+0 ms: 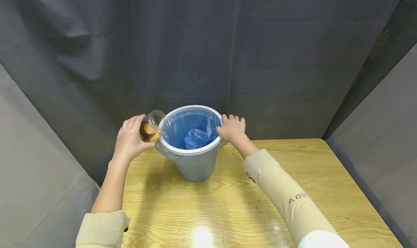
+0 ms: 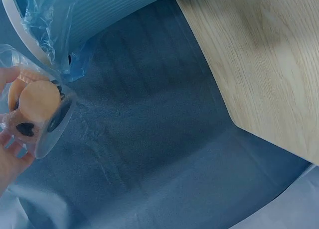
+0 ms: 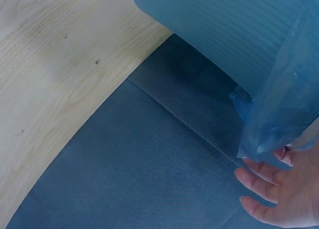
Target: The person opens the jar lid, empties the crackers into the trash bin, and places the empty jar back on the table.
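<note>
My left hand [image 1: 130, 137] grips a clear plastic jar [image 1: 157, 122], tilted with its open mouth over the left rim of a blue trash bin [image 1: 197, 164]. Inside the jar lie round orange-tan pieces [image 2: 39, 101], which look like biscuits, and dark pieces. The bin has a white rim [image 1: 192, 152] and a blue plastic bag [image 1: 197, 137] lining it, bunched at the bottom. On the right side of the rim rests my right hand [image 1: 232, 127], thumb over the edge. Seen from the right wrist, its fingers [image 3: 256, 184] are loosely bent beside the overhanging bag, not wrapped round it.
The bin stands on a wood-grain table [image 1: 182, 211] near its back edge. A dark grey cloth curtain [image 1: 195, 52] hangs close behind it, and light grey panels [image 1: 381, 132] rise at both sides. Small dark specks dot the tabletop.
</note>
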Action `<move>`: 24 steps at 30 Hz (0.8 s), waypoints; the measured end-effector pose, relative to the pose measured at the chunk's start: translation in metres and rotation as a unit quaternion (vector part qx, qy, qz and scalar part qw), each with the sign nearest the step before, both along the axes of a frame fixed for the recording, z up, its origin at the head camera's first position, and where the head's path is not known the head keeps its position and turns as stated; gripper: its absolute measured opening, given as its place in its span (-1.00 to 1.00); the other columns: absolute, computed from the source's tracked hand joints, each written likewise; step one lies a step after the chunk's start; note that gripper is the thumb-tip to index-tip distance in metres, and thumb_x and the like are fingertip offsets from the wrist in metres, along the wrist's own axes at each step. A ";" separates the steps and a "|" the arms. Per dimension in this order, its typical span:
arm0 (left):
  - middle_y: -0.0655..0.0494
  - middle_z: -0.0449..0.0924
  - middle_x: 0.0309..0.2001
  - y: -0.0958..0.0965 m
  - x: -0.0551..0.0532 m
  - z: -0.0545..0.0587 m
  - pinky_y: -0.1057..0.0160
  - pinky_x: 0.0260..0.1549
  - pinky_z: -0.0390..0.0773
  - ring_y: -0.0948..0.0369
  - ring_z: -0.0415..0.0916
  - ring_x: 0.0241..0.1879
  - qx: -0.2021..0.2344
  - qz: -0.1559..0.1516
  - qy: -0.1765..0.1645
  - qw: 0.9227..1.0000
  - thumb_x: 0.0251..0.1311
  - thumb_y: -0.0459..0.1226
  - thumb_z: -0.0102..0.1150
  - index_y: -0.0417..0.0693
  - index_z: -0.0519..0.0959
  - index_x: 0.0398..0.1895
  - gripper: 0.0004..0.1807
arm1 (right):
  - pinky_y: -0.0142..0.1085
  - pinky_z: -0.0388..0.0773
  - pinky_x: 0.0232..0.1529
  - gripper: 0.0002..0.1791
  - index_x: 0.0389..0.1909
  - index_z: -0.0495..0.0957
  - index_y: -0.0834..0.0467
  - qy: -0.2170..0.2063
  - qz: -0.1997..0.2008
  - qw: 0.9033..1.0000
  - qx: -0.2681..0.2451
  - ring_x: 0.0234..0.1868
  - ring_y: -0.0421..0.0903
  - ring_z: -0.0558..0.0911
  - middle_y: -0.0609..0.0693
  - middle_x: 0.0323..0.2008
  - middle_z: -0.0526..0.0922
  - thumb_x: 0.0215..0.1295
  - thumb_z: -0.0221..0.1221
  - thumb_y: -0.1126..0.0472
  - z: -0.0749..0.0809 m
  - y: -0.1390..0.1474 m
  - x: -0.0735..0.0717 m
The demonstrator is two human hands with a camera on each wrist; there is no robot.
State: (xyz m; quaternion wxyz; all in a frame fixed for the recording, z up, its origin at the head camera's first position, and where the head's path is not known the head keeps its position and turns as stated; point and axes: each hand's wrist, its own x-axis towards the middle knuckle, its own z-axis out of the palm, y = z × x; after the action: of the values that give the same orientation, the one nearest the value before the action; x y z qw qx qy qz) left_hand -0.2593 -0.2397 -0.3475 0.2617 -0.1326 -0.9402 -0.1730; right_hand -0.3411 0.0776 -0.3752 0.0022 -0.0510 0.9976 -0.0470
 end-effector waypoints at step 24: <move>-0.16 0.29 0.13 0.006 -0.017 0.013 -0.12 0.11 0.17 -0.12 0.17 0.13 -0.147 -0.021 0.004 0.989 -0.41 -0.19 0.53 -0.16 0.23 0.26 0.02 | 0.13 0.00 0.25 -0.31 0.33 0.11 0.14 -0.004 -0.003 1.000 0.001 0.26 0.18 0.19 0.21 0.25 0.26 0.26 -0.14 -0.15 0.001 -0.003 0.002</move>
State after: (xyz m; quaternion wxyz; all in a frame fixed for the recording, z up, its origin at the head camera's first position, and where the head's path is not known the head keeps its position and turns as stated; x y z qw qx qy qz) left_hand -0.2763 -0.2337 -0.3347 0.2394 -0.1900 -0.9514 -0.0380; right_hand -0.3391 0.0747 -0.3741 0.0056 -0.0478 0.9978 -0.0466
